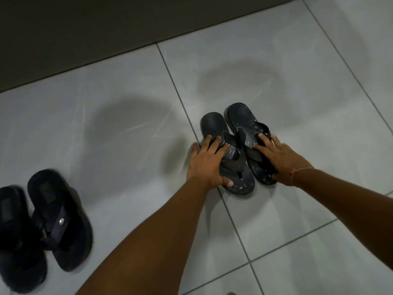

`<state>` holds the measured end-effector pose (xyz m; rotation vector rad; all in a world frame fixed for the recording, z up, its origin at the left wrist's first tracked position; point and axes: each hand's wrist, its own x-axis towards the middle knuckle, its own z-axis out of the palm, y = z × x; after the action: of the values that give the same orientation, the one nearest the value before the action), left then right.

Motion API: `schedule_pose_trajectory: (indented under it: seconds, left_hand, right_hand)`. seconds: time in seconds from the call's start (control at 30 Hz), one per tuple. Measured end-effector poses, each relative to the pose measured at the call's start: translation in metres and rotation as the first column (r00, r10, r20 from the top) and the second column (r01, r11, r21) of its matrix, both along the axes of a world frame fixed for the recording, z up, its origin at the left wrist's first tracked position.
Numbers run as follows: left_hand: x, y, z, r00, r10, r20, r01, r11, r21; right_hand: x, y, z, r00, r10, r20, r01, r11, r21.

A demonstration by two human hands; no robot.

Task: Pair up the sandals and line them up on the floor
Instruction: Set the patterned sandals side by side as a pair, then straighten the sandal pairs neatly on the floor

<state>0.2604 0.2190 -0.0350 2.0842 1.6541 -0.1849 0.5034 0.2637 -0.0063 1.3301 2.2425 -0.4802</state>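
Sandals lie in two pairs on the pale tiled floor (127, 103). At far left, a blurred dark pair (42, 226) sits side by side, the nearer-centre one carrying a small metal stud on its strap. Right of centre, the left hand (205, 161) presses flat on the left black sandal (225, 150), grip spread, fingers over the strap and thumb at the sole's near edge. Beside it, touching, lies the right black sandal (244, 122), under the right hand (278, 154), grip likewise spread; a thin bracelet (297, 173) circles that wrist.
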Motion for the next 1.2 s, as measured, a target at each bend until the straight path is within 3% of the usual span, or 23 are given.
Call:
schedule_pose_trajectory:
  seconds: [0.23, 0.33, 0.4, 0.6, 0.73, 0.8, 0.97, 1.2]
  left_hand:
    - [-0.005, -0.005, 0.016, 1.000, -0.006, -0.008, 0.007, 1.000, 0.029]
    - [-0.035, -0.033, 0.039, 0.977, 0.152, 0.147, -0.165, 0.983, 0.081]
    - [-0.082, -0.066, 0.056, 0.952, 0.255, 0.168, -0.265, 0.963, 0.040]
    - [-0.289, -0.194, 0.093, 0.900, 0.432, -0.057, -0.433, 0.901, 0.001]
    - [-0.423, -0.281, 0.099, 0.837, 0.440, -0.326, -0.478, 0.877, -0.043]
    - [-0.467, -0.309, 0.086, 0.837, 0.398, -0.375, -0.470, 0.875, -0.120]
    - [-0.476, -0.322, 0.039, 0.890, 0.347, -0.297, -0.421, 0.874, -0.244]
    - [-0.516, -0.359, 0.025, 0.904, 0.266, -0.334, -0.317, 0.942, -0.109]
  right_hand:
    - [-0.017, -0.014, 0.023, 0.997, -0.061, 0.046, 0.057, 0.994, 0.090]
    - [-0.040, -0.046, 0.041, 0.989, -0.123, -0.076, 0.136, 0.970, 0.200]
    - [-0.070, -0.074, 0.049, 0.991, -0.065, -0.121, 0.092, 0.970, 0.227]
    - [-0.239, -0.151, 0.048, 0.930, 0.133, -0.344, -0.088, 0.986, 0.143]
    - [-0.377, -0.198, 0.025, 0.872, 0.250, -0.420, -0.247, 0.967, 0.064]
    - [-0.436, -0.214, 0.010, 0.857, 0.277, -0.435, -0.291, 0.956, 0.035]
    - [-0.495, -0.241, -0.025, 0.895, 0.333, -0.298, -0.344, 0.939, 0.015]
    - [-0.525, -0.297, -0.024, 0.925, 0.260, -0.278, -0.262, 0.965, 0.028]
